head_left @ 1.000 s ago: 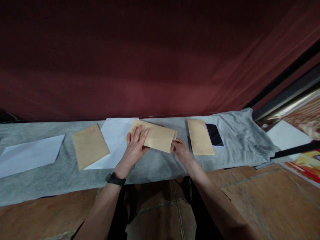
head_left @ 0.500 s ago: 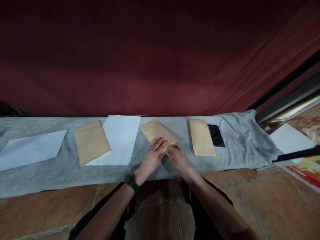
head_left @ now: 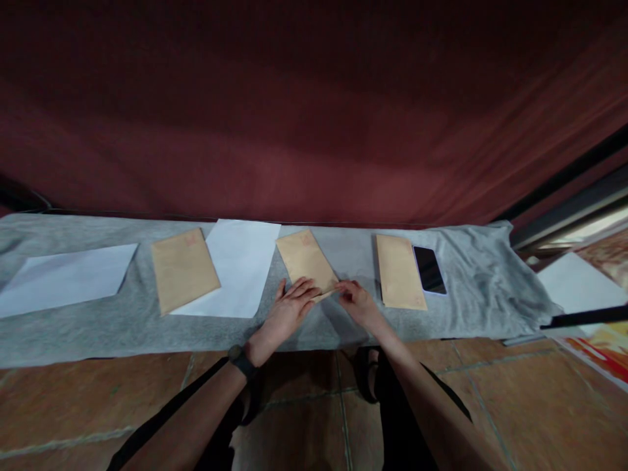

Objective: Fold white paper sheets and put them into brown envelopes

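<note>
A brown paper envelope (head_left: 305,256) lies tilted in front of me on a grey cloth (head_left: 118,340). Across its near left part rests my left hand (head_left: 289,307), fingers stretched out and pressed flat. My right hand (head_left: 360,305) pinches the envelope's near right corner, where a narrow flap or folded edge runs along the near side. Fingers cover part of that edge. To the right is another brown envelope (head_left: 400,271), possibly a stack, beside a dark-screened phone (head_left: 430,269). On the left a wider brown envelope (head_left: 185,269) overlaps a white sheet of paper (head_left: 245,261).
Another white sheet (head_left: 69,278) lies at the far left. A dark red cloth (head_left: 314,163) rises behind the long narrow surface. Tiled floor (head_left: 304,418) is below. At the far right are a white panel (head_left: 581,284), a dark bar (head_left: 589,317) and a colourful printed item (head_left: 601,353).
The middle envelope has turned so its near edge faces me more. My left hand has spread and flattened on it; my right hand has shifted slightly right. The view has tilted a little.
</note>
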The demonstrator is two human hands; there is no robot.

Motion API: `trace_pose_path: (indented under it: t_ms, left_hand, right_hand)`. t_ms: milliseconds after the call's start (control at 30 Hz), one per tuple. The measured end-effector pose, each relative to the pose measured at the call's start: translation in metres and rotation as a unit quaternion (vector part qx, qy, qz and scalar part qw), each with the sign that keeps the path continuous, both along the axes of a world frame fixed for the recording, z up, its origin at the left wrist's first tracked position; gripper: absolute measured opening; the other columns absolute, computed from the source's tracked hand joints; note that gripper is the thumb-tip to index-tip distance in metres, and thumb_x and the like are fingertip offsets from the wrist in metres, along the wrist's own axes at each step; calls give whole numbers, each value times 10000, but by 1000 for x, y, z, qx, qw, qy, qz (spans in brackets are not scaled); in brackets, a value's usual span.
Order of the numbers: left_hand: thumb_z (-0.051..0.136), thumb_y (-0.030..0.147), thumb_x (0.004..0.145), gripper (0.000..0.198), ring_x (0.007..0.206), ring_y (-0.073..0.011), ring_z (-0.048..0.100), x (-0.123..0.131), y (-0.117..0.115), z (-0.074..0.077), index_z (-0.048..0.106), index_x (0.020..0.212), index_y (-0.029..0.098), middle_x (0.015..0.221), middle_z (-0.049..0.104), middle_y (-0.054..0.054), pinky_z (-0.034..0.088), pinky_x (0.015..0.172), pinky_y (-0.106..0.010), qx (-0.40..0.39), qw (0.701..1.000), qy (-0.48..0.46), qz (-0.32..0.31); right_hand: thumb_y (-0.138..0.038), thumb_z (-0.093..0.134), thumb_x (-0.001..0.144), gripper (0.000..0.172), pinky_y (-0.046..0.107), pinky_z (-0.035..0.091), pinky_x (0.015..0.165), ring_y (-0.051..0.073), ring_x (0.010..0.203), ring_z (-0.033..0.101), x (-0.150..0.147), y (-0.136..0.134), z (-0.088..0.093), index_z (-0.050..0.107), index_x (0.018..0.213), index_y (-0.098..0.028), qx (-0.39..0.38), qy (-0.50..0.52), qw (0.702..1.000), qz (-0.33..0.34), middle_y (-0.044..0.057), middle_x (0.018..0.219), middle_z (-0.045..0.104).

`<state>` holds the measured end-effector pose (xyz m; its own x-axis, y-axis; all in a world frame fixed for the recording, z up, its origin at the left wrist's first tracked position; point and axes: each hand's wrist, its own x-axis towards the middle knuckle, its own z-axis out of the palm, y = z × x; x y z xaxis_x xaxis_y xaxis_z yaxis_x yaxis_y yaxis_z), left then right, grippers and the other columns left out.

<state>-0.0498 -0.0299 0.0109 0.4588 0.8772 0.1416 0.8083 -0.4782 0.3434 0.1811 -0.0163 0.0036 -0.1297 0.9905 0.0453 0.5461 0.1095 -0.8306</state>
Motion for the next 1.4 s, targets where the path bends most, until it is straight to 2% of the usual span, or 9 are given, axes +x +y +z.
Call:
trace_pose_path:
  t_ms: [167, 300, 433, 633, 800, 967, 1067, 1200, 1400]
  left_hand:
    - [464, 182, 992, 377, 1388, -209, 493, 12, -1, 6, 643, 1304, 295, 1460, 593, -10, 354, 1179, -448, -1, 999, -17, 43]
    - [430, 138, 970, 435, 1380, -221, 498, 17, -5, 5, 602, 1361, 222, 1454, 594, -59, 381, 1161, -424, 12, 998, -6, 60]
    - [360, 127, 972, 486, 1413, -218, 466, 20, -6, 1, 542, 1421, 157, 1505, 543, -97, 349, 1191, -422, 16, 997, 8, 73]
    - [246, 252, 1027, 543, 1522, -228, 301, 26, 24, -5, 425, 1522, 116, 1606, 410, -114, 247, 1250, -444, -2, 996, 70, 58]
    - [228, 301, 1030, 583, 1565, -228, 169, 29, 65, -12, 328, 1579, 132, 1662, 299, -90, 147, 1276, -440, 10, 989, 116, 95]
    - [243, 335, 1021, 605, 1561, -221, 183, 34, 117, -5, 314, 1582, 120, 1649, 323, -100, 112, 1275, -450, -13, 986, 106, 125]
    - [246, 329, 1016, 607, 1552, -211, 216, 35, 140, -2, 324, 1577, 113, 1651, 313, -105, 123, 1272, -425, -8, 989, 95, 109]
    - [251, 339, 1015, 601, 1545, -191, 237, 31, 143, -8, 332, 1578, 145, 1656, 308, -93, 134, 1271, -400, -7, 994, 79, 71]
    - [218, 370, 1034, 595, 1548, -176, 222, 26, 114, -14, 346, 1573, 154, 1653, 317, -73, 154, 1266, -370, -49, 994, 92, 21]
  right_hand:
    - [-193, 509, 960, 353, 433, 495, 1034, 263, 1174, 593, -18, -7, 8, 640, 1287, -184, 149, -216, 965, 10, 134, 1282, 645]
    - [-232, 399, 1030, 424, 407, 413, 1144, 231, 1335, 530, -34, -14, 2, 563, 1413, -151, 175, -261, 943, 106, 121, 1438, 597]
    - [-324, 360, 1059, 537, 451, 273, 1239, 233, 1495, 360, -38, -18, -11, 367, 1562, -134, 184, -309, 927, 111, 104, 1613, 392]
    - [-315, 302, 1067, 540, 455, 219, 1259, 226, 1517, 323, -44, -15, -17, 339, 1573, -129, 175, -333, 923, 78, 92, 1628, 344]
    - [-342, 325, 1066, 546, 458, 220, 1259, 228, 1512, 331, -48, -13, -18, 354, 1567, -128, 176, -335, 923, 71, 104, 1615, 372]
    - [-346, 373, 1054, 559, 455, 238, 1254, 238, 1508, 338, -49, -12, -17, 360, 1564, -117, 153, -324, 931, 64, 114, 1612, 378]
    - [-358, 380, 1054, 551, 451, 247, 1253, 239, 1502, 351, -48, -11, -15, 393, 1548, -115, 141, -302, 941, 63, 110, 1605, 394]
    - [-345, 373, 1057, 517, 437, 274, 1246, 221, 1489, 376, -46, -10, -15, 433, 1527, -140, 142, -275, 949, 59, 101, 1591, 428]
    - [-289, 376, 1045, 509, 434, 295, 1235, 237, 1476, 394, -45, -11, -14, 435, 1520, -117, 144, -258, 955, 26, 126, 1587, 435]
